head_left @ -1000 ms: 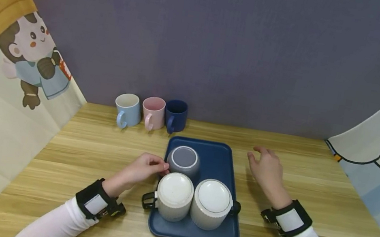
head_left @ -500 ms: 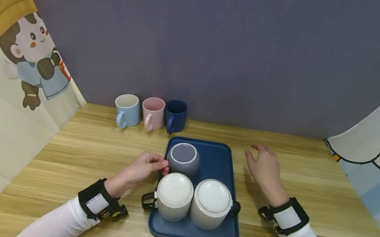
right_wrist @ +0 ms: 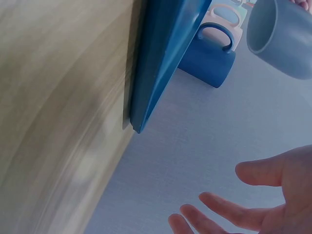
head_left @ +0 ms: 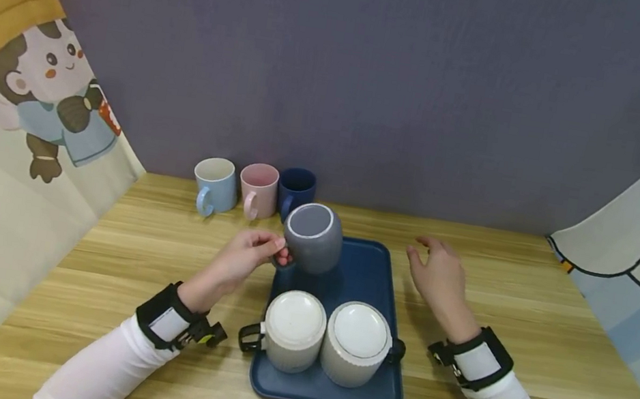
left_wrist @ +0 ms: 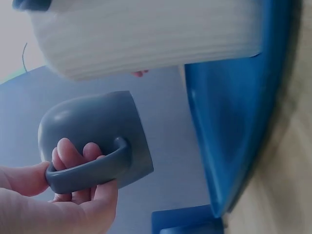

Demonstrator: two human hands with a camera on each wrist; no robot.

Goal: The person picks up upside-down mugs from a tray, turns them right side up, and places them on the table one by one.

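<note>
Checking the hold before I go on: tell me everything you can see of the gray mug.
The gray mug has smooth, slightly shiny sides, ceramic by its look, and a base edged with a pale ring. It hangs tilted, upside down, in the air above the far left part of the blue tray. The left hand grips its looped handle, fingers curled through; nothing else visibly touches it. Only part of its inside shows.

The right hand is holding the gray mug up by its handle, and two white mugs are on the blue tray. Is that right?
Not quite: the left hand, not the right hand, holds the gray mug up by its handle, as the head view shows. And yes, two white mugs are on the blue tray.
</note>
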